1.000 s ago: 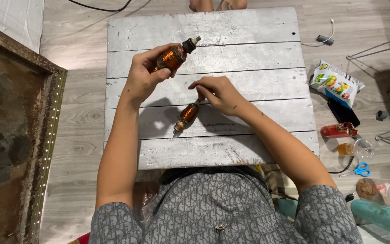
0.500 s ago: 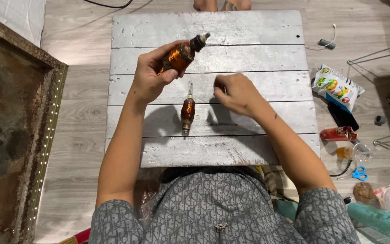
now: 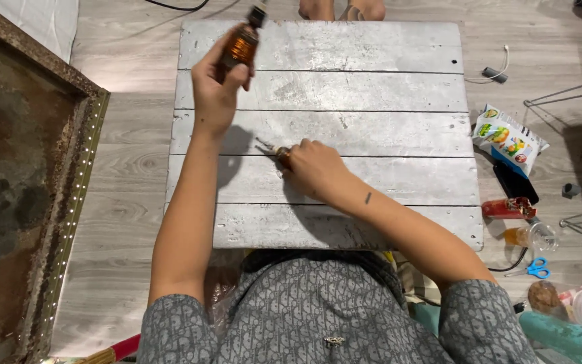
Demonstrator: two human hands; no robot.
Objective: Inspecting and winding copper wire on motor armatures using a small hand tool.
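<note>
The white plank table (image 3: 372, 87) lies bare across its upper right and right half, open to a hand. At centre-left the right hand (image 3: 314, 168) covers a small bottle (image 3: 279, 154); the left hand (image 3: 218, 91) lifts an amber bottle (image 3: 240, 44) at upper left. Floor clutter crowds the right edge: snack packet (image 3: 510, 138), scissors (image 3: 538, 268).

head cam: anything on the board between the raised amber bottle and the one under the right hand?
Nothing: bare grey planks of the board lie between the amber bottle in the left hand and the second bottle under the right hand.
</note>
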